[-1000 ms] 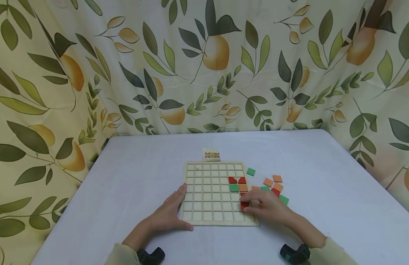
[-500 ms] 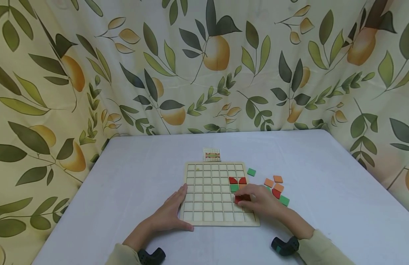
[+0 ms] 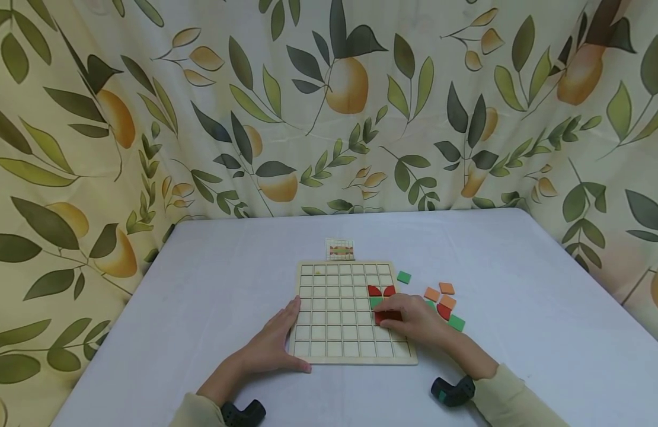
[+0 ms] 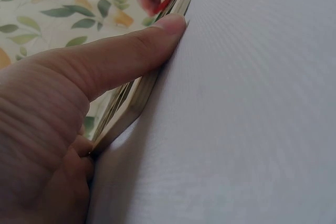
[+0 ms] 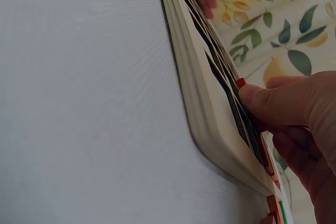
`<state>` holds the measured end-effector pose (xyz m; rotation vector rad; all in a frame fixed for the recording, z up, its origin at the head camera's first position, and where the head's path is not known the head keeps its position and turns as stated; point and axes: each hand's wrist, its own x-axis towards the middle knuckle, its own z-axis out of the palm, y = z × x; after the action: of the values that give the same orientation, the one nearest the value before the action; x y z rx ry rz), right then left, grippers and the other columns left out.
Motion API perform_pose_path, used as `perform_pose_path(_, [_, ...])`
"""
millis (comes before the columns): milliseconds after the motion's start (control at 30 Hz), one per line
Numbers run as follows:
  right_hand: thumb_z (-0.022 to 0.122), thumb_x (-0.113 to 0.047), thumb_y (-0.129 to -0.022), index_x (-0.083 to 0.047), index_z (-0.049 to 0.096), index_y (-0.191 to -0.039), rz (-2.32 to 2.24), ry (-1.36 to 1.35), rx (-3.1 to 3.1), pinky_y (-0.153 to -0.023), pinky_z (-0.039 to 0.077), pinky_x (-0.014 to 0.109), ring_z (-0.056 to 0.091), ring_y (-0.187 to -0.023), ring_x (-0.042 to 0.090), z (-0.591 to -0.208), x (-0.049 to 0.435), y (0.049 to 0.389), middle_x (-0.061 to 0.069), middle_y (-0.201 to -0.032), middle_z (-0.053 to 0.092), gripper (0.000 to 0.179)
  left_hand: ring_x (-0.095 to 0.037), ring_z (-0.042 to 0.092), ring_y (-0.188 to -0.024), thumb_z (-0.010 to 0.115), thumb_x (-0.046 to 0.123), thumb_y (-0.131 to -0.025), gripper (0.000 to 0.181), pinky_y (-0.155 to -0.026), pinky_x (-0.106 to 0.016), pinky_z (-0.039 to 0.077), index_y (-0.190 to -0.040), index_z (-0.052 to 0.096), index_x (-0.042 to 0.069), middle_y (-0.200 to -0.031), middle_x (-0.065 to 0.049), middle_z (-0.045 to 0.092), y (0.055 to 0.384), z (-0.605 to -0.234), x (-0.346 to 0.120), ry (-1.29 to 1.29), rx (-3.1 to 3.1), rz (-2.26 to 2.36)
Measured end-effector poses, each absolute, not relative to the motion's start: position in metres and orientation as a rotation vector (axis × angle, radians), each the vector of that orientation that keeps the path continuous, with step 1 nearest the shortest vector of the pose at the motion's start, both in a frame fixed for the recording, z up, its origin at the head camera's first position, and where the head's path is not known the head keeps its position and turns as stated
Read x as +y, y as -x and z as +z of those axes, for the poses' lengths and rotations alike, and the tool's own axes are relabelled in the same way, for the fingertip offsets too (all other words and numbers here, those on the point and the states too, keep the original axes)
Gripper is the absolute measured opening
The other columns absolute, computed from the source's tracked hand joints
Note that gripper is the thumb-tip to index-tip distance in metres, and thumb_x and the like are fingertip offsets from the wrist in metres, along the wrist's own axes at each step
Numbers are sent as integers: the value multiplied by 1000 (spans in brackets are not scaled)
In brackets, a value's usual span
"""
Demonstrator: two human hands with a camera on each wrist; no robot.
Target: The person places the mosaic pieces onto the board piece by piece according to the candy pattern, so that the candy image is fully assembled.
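A pale wooden board with a grid of square cells lies flat on the white-covered table. My left hand rests at its left front corner, fingers straight along the side, thumb against the front edge. Over the board's right part, my right hand pinches a red tile between thumb and fingers. That red tile sits close over the grid in the right wrist view. Behind the fingers, two red pieces with curved edges and a green tile lie in cells; the hand covers neighbouring cells.
Loose orange tiles, a red piece and green tiles lie right of the board, one green tile farther back. A small pattern card lies behind the board. A leaf-printed curtain hangs beyond the table.
My right hand has moved left and slightly back over the board, carrying the red tile from the right column to the column beside it. My left hand stays at the corner.
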<state>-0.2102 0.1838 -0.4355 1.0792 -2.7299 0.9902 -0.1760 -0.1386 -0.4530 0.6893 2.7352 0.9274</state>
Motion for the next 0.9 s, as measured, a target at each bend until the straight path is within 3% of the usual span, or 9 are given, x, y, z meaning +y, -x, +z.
perform_pose_path(900, [71, -9, -80, -10, 69, -106, 1111, -893, -2792, -73, 51, 25, 55, -86, 11, -438, 176, 209, -6, -99, 64, 26, -18, 6, -138, 75, 66, -54, 131, -110, -41, 10, -148, 6, 5, -153, -6, 7, 176, -454, -139, -692, 2732, 933])
